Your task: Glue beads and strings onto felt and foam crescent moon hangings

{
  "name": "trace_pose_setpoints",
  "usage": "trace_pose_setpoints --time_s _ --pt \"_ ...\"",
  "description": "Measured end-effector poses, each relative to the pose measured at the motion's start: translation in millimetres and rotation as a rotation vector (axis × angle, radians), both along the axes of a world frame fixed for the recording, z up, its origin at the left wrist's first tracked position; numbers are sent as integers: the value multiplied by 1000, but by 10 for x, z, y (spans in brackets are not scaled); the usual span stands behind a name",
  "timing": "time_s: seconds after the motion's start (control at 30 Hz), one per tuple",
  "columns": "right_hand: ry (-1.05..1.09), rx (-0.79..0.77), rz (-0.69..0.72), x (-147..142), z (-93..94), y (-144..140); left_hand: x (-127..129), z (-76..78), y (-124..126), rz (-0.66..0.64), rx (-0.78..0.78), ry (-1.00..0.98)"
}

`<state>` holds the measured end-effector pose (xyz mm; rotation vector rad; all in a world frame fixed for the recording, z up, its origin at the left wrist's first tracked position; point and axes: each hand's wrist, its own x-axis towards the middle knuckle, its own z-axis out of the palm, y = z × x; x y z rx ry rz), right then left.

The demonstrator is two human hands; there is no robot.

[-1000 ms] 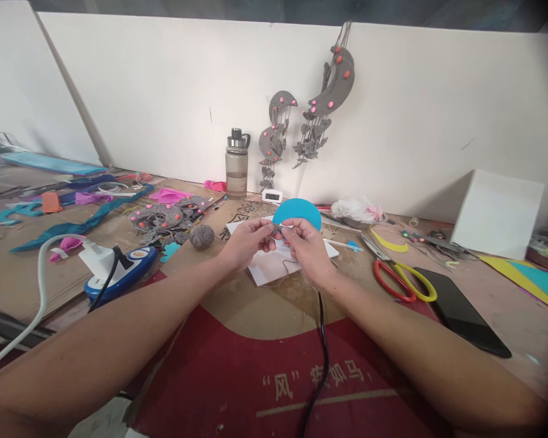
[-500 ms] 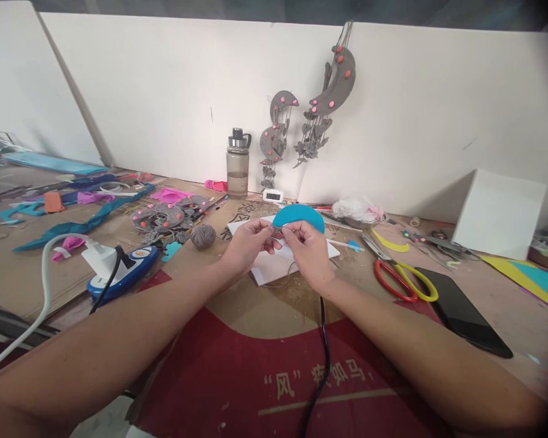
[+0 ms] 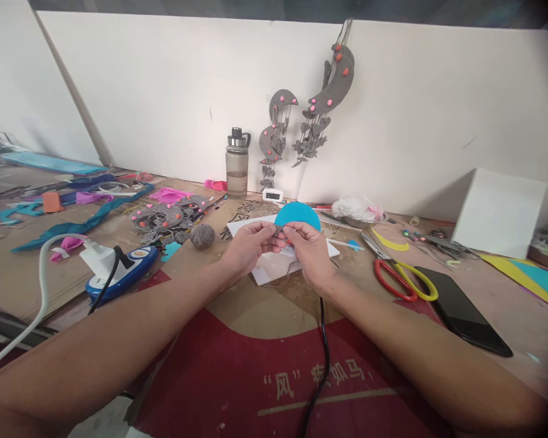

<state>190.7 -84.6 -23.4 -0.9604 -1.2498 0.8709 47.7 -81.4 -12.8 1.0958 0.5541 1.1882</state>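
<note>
Over the white sheet [image 3: 270, 267], my left hand [image 3: 251, 243] and my right hand [image 3: 309, 250] meet, fingertips pinched close together. Between them is a small grey piece [image 3: 278, 231] that looks like felt, mostly covered by the fingers. A thin grey yarn [image 3: 281, 281] trails down from under my right hand onto the sheet. Just behind the fingers shows a bright blue rounded piece [image 3: 298, 214]; its lower part is hidden. To the left of my left hand lies a ball of grey yarn [image 3: 203, 236].
Red-and-yellow scissors [image 3: 395, 280] and a black phone [image 3: 461, 310] lie at right. A blue power strip [image 3: 139, 267] with a white plug sits at left. Behind stand a water bottle [image 3: 237, 164] and a small clock [image 3: 273, 195]. Grey moon-shaped hangings [image 3: 335, 88] hang on the white wall.
The fingertips have drawn a little closer together, and the grey piece between them shows more plainly. My right hand has shifted slightly. The camera view has moved a little.
</note>
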Motion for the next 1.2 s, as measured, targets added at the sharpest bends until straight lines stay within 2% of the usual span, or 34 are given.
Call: trace_pose_setpoints --time_s 0.13,0.3,0.5,0.67,0.8,0.97,1.2 --pt "52 -30 -3 -6 -14 10 5 -11 18 -73 -45 -26" --pt "-96 46 3 -13 105 -133 14 -9 41 -88 -97 -59" --pt "-173 107 6 -14 214 -219 10 -30 46 -75 7 -40" --pt "-183 68 24 -11 171 -174 30 -33 24 -17 149 113" --pt "-269 91 24 -3 159 -176 36 -16 11 71 115 217" --pt "-225 138 -30 10 125 -160 23 1 10 138 87 206" --pt "-198 64 -7 46 57 -67 19 -1 2 156 105 159"
